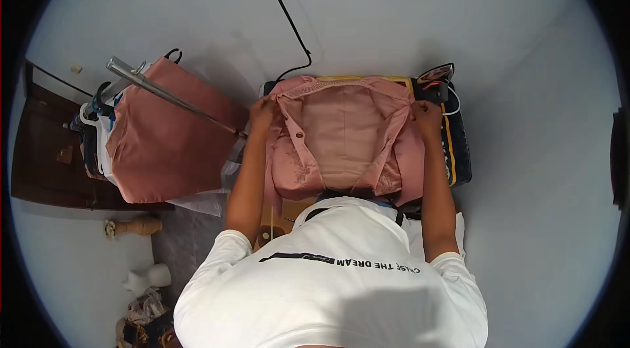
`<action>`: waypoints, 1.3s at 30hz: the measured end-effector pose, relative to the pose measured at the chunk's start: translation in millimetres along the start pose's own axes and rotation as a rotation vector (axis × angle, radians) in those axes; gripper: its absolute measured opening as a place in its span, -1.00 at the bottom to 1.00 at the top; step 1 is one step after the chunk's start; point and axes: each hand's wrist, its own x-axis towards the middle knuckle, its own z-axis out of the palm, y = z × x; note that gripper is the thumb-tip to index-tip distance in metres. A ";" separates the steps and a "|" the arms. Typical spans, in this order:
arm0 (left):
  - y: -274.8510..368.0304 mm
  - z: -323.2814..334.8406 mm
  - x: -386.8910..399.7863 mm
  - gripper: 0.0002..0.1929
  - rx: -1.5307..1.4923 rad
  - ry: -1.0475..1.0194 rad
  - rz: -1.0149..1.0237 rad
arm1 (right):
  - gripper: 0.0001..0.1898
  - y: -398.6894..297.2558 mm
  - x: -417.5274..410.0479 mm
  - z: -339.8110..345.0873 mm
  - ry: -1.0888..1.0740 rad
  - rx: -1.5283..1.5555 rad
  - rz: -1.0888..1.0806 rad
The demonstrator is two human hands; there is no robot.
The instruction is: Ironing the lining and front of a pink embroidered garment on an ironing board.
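A pink garment lies spread before me, its front parted so that the lining shows. Lace or embroidery decorates parts of the front, and a button sits on the left front edge. My left hand pinches the cloth at the upper left, by the collar end. At the upper right, my right hand grips the opposite edge of the garment. Under the cloth is a dark padded surface with yellow trim, mostly covered.
To the left, pink cloth hangs on a metal garment rack. A folded pair of glasses and a white cable lie at the back right. A black cord runs down the wall. A vase stands at lower left.
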 end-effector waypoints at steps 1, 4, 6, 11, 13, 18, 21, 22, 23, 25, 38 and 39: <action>3.6 -5.8 3.8 -0.74 0.009 -0.030 -0.013 | -0.76 -1.5 4.0 -3.2 0.021 -0.010 -0.020; 14.1 -15.3 15.7 -0.72 0.070 -0.008 -0.013 | -0.74 -19.1 14.2 -5.3 0.045 -0.080 -0.052; 26.5 -3.1 14.8 -0.72 0.043 0.002 -0.009 | -0.70 -31.3 21.5 -6.1 0.066 -0.160 -0.059; 51.5 19.9 29.6 -0.70 0.128 0.007 0.089 | -0.72 -23.8 56.4 -10.6 0.216 -0.475 -0.377; 44.5 10.4 45.5 -0.66 0.310 0.038 0.217 | -0.73 -33.3 55.5 0.7 0.188 -0.485 -0.362; -23.4 38.5 0.0 -0.48 0.599 0.173 0.419 | -0.76 -20.0 6.2 29.0 0.138 -0.425 -0.309; -30.1 60.1 -91.3 -0.48 0.957 0.227 0.710 | -0.71 -44.0 -67.6 32.2 0.070 -0.407 -0.162; -35.0 59.4 -115.3 -0.53 0.967 0.213 0.710 | -0.71 -51.2 -90.0 32.2 0.025 -0.372 -0.125; -41.6 56.4 -133.8 -0.53 0.969 0.213 0.704 | -0.73 -58.4 -110.1 34.2 0.000 -0.374 -0.073; -51.5 51.5 -165.3 -0.63 0.992 0.124 0.604 | -0.75 -55.8 -144.3 37.9 -0.055 -0.380 -0.011; -64.1 46.2 -203.9 -0.73 1.244 -0.086 0.122 | -0.50 -68.4 -193.7 80.0 -0.469 -0.697 0.005; -64.0 46.3 -203.9 -0.73 1.243 -0.086 0.120 | -0.50 -67.9 -194.9 82.0 -0.478 -0.737 -0.082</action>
